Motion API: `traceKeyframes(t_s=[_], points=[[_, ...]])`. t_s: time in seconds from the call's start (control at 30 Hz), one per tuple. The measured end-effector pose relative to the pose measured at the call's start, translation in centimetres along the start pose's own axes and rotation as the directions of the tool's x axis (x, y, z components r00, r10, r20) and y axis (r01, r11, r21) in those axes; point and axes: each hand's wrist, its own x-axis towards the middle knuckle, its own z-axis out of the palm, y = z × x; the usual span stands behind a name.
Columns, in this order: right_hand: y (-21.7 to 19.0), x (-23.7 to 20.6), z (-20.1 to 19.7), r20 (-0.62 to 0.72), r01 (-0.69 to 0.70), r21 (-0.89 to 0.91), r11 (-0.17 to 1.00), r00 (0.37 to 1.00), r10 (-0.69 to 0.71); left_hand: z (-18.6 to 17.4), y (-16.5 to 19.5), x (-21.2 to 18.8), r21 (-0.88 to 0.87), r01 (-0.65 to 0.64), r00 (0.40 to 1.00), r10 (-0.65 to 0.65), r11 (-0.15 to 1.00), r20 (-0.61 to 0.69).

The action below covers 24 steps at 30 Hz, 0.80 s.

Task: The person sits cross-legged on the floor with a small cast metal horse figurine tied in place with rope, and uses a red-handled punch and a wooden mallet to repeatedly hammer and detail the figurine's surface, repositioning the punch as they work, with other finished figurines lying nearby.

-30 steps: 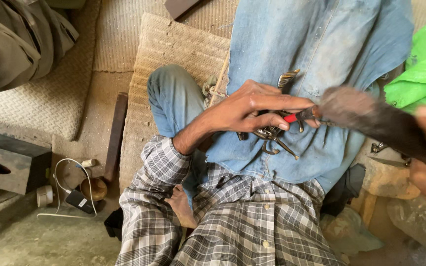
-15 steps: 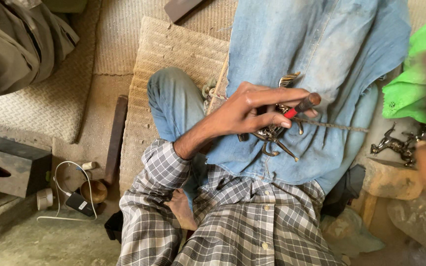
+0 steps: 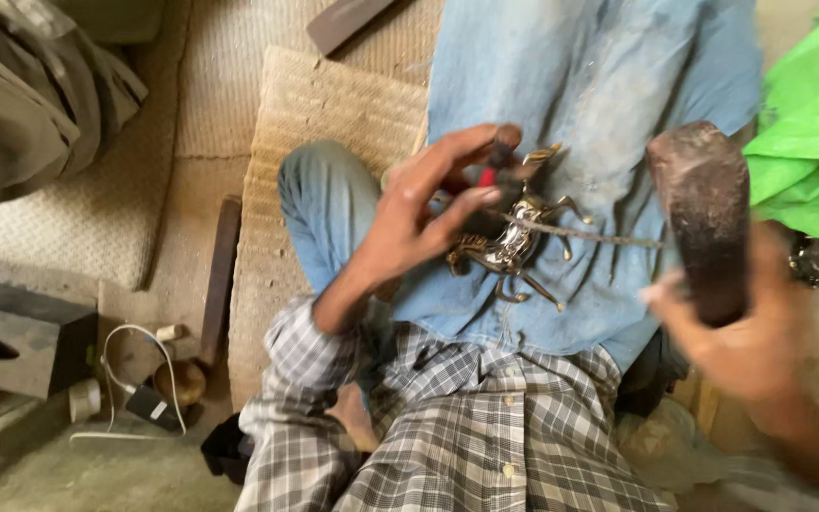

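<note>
Hammer (image 3: 699,218) is back in view at right — half a sec ago it was out of frame; now right hand (image 3: 746,332) grips it raised, blurred. Left hand (image 3: 428,223) pins metal figurine (image 3: 509,242) w/ red-handled tool (image 3: 497,161) on denim lap (image 3: 599,114) — strike poised.

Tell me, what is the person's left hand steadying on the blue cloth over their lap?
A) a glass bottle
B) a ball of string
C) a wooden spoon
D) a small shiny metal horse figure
D: the left hand pins a small shiny metal horse figure, thin legs splayed, against the blue cloth, while the right hand grips a dark hammer-like block.
</note>
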Motion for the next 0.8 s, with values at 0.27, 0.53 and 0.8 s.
traceKeyframes(t_s=[0.27, 0.53, 0.8], points=[[-0.9, -1.6, 8.6, 0.047, -0.069, 0.371, 0.926, 0.997, 0.055, -0.5, 3.3, -0.8, 0.717, -0.026, 0.975, -0.14, 0.697, 0.172], [0.7, 1.5, 9.7, 0.046, -0.012, 0.36, 0.933, 0.999, -0.005, -1.1, 1.6, 0.4, 0.698, -0.03, 0.971, -0.144, 0.715, 0.19], [0.9, 6.6, 11.4, 0.169, -0.099, 0.397, 0.912, 0.985, 0.034, -3.2, 0.6, 1.2, 0.56, 0.115, 0.961, -0.234, 0.821, 0.145]])
